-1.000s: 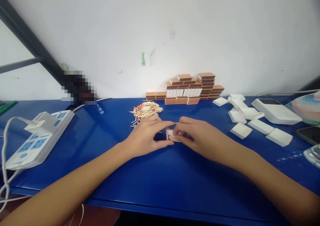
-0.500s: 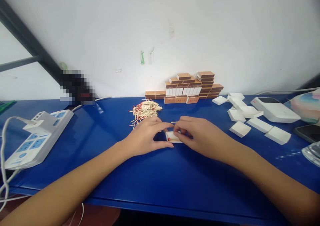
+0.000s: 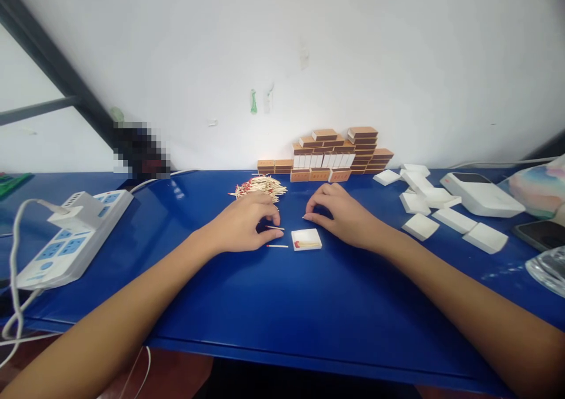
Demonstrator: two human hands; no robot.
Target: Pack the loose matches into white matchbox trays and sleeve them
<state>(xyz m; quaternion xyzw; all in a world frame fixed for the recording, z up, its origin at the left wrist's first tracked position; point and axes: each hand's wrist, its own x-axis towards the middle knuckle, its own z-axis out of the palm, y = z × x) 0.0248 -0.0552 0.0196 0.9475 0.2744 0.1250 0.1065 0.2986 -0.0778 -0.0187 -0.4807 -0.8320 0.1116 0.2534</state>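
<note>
A small white matchbox tray (image 3: 312,238) lies on the blue tabletop between my hands, with a few red-headed matches in it. My left hand (image 3: 247,222) is to the tray's left, its fingers curved and the thumb held apart from them. One match (image 3: 275,228) shows between thumb and fingertips; whether they touch it is unclear. Just below, another match (image 3: 278,246) lies loose. Behind this hand is a heap of matches (image 3: 265,185). My right hand (image 3: 342,216) hovers above and right of the tray, thumb and fingertips brought together; anything pinched there is too small to tell.
Stacked brown matchboxes (image 3: 364,143) stand against the wall. Loose white trays (image 3: 421,226) and a white device (image 3: 481,194) are at the right. A power strip (image 3: 83,234) with a white cable occupies the left side. The table's front edge (image 3: 282,361) runs below.
My left hand has moved left, off the tray, toward the loose matches. My right hand has lifted away up and right from it. The tray now shows fully.
</note>
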